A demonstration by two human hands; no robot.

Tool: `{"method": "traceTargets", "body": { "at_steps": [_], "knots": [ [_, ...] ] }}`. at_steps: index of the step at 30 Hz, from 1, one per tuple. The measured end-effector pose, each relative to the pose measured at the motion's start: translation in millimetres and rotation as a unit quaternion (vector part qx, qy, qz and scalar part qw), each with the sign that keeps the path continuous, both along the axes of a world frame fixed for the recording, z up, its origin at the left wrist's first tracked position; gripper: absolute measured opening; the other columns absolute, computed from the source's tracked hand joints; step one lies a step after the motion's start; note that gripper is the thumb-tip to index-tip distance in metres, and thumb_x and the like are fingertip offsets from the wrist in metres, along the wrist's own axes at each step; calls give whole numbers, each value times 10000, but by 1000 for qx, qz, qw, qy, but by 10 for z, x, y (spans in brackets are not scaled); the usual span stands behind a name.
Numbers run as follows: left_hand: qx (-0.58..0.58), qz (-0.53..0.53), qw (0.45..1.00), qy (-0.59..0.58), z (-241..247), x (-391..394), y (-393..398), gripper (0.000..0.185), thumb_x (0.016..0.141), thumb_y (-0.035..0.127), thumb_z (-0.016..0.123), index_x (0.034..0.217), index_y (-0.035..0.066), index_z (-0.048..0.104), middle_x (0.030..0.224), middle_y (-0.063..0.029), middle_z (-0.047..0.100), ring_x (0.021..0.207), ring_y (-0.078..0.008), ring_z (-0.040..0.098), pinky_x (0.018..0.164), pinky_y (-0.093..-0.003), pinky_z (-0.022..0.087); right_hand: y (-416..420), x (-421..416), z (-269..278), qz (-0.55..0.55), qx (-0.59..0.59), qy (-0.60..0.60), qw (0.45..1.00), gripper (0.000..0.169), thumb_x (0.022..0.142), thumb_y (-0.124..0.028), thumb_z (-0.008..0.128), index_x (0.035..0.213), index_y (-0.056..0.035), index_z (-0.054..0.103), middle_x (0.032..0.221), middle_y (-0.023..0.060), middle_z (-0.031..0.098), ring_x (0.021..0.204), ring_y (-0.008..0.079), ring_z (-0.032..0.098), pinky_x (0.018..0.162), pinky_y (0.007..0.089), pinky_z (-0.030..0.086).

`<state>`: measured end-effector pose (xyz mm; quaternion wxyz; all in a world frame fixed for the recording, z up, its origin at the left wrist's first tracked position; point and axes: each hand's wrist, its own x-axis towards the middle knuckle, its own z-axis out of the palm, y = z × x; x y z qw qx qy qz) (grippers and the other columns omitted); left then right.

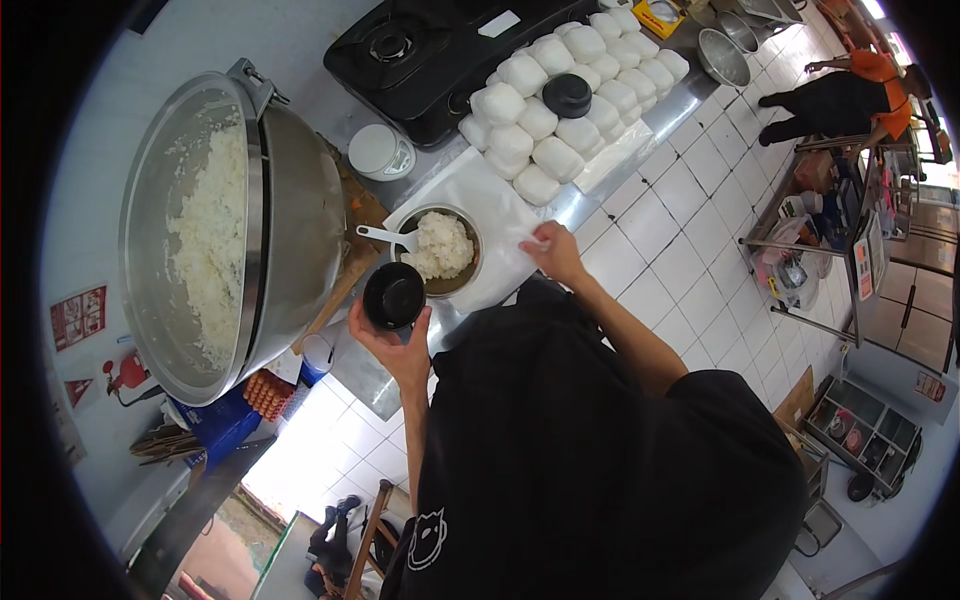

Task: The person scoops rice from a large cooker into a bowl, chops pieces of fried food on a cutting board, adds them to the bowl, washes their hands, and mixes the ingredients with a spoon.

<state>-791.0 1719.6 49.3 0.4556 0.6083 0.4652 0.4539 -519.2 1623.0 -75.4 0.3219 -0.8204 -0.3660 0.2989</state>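
A small black bowl (394, 295) rests in my left hand (397, 349), its hollow facing up, beside a metal bowl (478, 259). Cooked white rice (442, 246) and a white rice paddle (386, 235) are in that metal bowl, which stands on white sheets (506, 202). My right hand (553, 251) pinches the sheets' near right edge. Behind them lies a big pile of white wrapped bundles (551, 56), their contents hidden, with another black bowl (567, 95) upside down on top.
A large metal pot (304, 195) of rice stands at the left, near a white kitchen scale (381, 152). A black gas stove (420, 67) is at the back. Trays of eggs (268, 395) sit lower left. A person in orange (840, 97) stands far right; another person (330, 551) is at the bottom.
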Motion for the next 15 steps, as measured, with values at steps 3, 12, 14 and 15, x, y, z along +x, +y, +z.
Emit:
{"method": "traceTargets", "body": {
  "at_steps": [3, 12, 14, 15],
  "knots": [
    [-5, 8, 1000, 2, 13, 49, -12, 997, 672, -47, 841, 1447, 92, 229, 1420, -183, 374, 1326, -290, 407, 1140, -411, 315, 46, -185, 8, 19, 102, -78, 991, 271, 757, -172, 788, 809, 41, 628, 1159, 245, 577, 1136, 409, 506, 951, 451, 433],
    [-6, 1, 1000, -13, 24, 80, -10, 991, 681, -48, 835, 1450, 89, 225, 1422, -184, 369, 1333, -286, 398, 1149, -410, 292, 273, -229, -110, -30, -54, -50, 997, 560, 782, -221, 754, 1188, 58, 489, 1175, 256, 525, 1123, 412, 521, 940, 462, 457],
    [-6, 3, 1000, -2, 20, 69, -8, 992, 681, -48, 836, 1450, 91, 225, 1419, -185, 372, 1329, -286, 402, 1148, -411, 296, 308, -243, -94, -38, -69, -103, 992, 477, 763, -211, 752, 1113, 45, 552, 1131, 232, 532, 1108, 400, 503, 907, 478, 460],
    [-4, 5, 1000, -3, 23, 63, -9, 992, 681, -48, 836, 1450, 91, 225, 1419, -185, 372, 1329, -286, 402, 1148, -411, 296, 312, -260, -73, -36, -66, -104, 992, 477, 763, -211, 752, 1113, 45, 552, 1131, 232, 532, 1108, 400, 503, 907, 478, 460]
  ]
}}
